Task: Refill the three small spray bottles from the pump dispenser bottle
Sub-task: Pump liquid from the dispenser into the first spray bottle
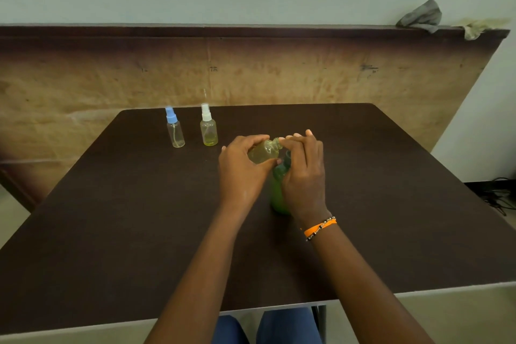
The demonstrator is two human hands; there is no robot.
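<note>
Dark table [139, 218], plywood behind. Left hand [240, 173] grips third spray bottle [264, 152], tilted, at centre; right hand [304, 176] presses on green pump bottle [279, 193]. Two capped bottles at 11 o'clock. Risk: neck misaligned under the nozzle, liquid spills.

I see both bare forearms reaching forward from the near edge of the desk [111, 232], converging toward its middle. My left hand [241, 169] is curled, thumb and fingers closed around a small bottle [264, 152] held tilted above the desk. My right hand [304, 173] sits just beside it, back of the hand up, fingers [296, 142] extended and pinching at the bottle's neck. The right wrist carries an orange band [321, 227] with a beaded string. The two hands nearly touch.
</note>
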